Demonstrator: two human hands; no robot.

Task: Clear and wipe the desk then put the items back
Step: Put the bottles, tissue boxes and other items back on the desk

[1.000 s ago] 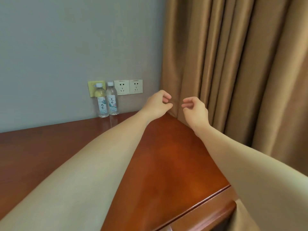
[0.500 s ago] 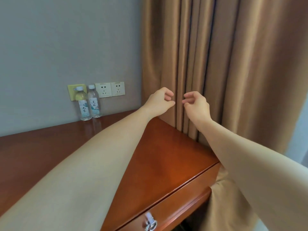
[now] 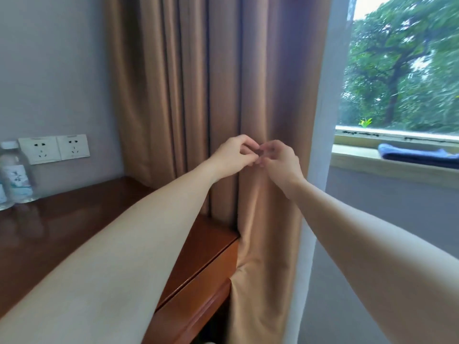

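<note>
Both hands are raised in front of the curtain [image 3: 198, 83], level with each other and meeting at the fingertips. The left hand [image 3: 233, 155] and the right hand [image 3: 278, 160] each show a narrow grip, fingers curled inward. Motion blur hides whether anything small is pinched between them, so I cannot tell if they hold something.

The thing the wiping step seems to need, a folded blue cloth [image 3: 417, 153], lies on the windowsill [image 3: 372, 162], on the far side of the curtain from the surface [image 3: 62, 224] and well apart from both hands. Its long axis runs along the sill, with one end pointing back toward the curtain. The right hand is on the curtain's window side, so it is the nearer one for a sideways reach.

On the curtain's other side, the water bottles [image 3: 18, 175] stand on the surface against the wall, below the sockets [image 3: 53, 148]. They probably need clearing first, and they lie nearer the left hand.
</note>
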